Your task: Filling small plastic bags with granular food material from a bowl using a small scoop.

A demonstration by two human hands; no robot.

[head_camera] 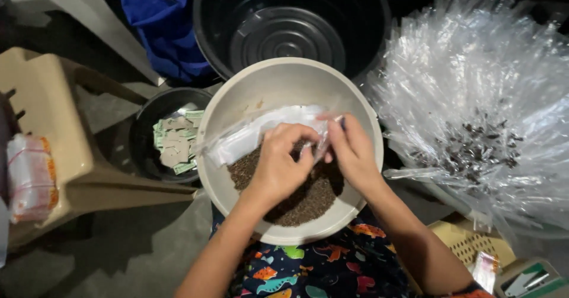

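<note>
Clear plastic is pinched between both sets of fingers: the left hand (278,167) and right hand (352,153) are closed on a small clear packet (261,133) at the middle of the frame, held just over the beige bowl (237,96) of dark seeds (308,200). Plenty of seed remains in the bowl. A big heap of filled packets (474,114) at the right suggests much is done, and paper labels (175,141) wait in the black bowl (142,129) at the left.

head cam | looks steeply down | close over beige bowl (237,96) on lap | single view
</note>
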